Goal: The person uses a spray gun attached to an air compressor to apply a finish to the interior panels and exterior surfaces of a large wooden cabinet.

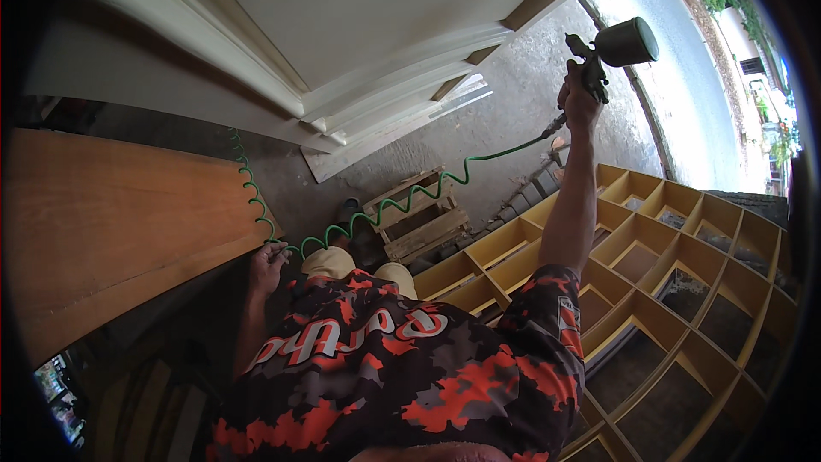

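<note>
R hand grips spray gun rt. of white panel, cup pointing away; L hand pinches green hose, panel's nr. side.

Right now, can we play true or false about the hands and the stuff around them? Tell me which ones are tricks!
1. The right hand holds a spray gun. True.
2. The left hand holds a hammer. False: it holds a green coiled hose.
3. The yellow grid frame is on the person's left. False: it is on the right.
4. The shirt has orange-red patches. True.
</note>
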`<state>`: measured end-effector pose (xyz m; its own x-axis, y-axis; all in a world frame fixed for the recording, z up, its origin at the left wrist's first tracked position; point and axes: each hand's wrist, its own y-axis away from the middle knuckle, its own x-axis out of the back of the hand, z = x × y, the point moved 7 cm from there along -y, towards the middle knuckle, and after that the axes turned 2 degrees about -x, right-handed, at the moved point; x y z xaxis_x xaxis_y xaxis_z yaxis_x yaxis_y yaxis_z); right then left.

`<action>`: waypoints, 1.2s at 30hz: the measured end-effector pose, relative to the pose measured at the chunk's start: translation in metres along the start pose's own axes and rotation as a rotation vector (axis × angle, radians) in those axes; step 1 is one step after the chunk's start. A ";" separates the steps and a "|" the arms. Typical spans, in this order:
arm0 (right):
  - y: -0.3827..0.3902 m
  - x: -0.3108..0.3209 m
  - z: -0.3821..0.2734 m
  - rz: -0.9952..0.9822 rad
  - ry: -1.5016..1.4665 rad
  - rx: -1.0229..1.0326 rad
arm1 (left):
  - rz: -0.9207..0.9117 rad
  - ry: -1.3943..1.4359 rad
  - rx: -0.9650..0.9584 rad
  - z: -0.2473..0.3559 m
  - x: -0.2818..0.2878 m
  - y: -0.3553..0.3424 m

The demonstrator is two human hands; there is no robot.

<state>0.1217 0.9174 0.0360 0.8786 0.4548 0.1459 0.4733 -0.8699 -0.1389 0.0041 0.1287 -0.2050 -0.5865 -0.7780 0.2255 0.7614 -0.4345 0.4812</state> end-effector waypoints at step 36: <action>0.270 -0.208 -0.065 -0.347 -0.033 0.168 | 0.182 -0.250 0.005 -0.052 0.059 0.001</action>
<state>0.0627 0.5758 0.0320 0.6649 0.7247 0.1809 0.7440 -0.6211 -0.2463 -0.0154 0.0582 -0.2355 -0.4912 -0.7065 0.5095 0.8590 -0.2960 0.4177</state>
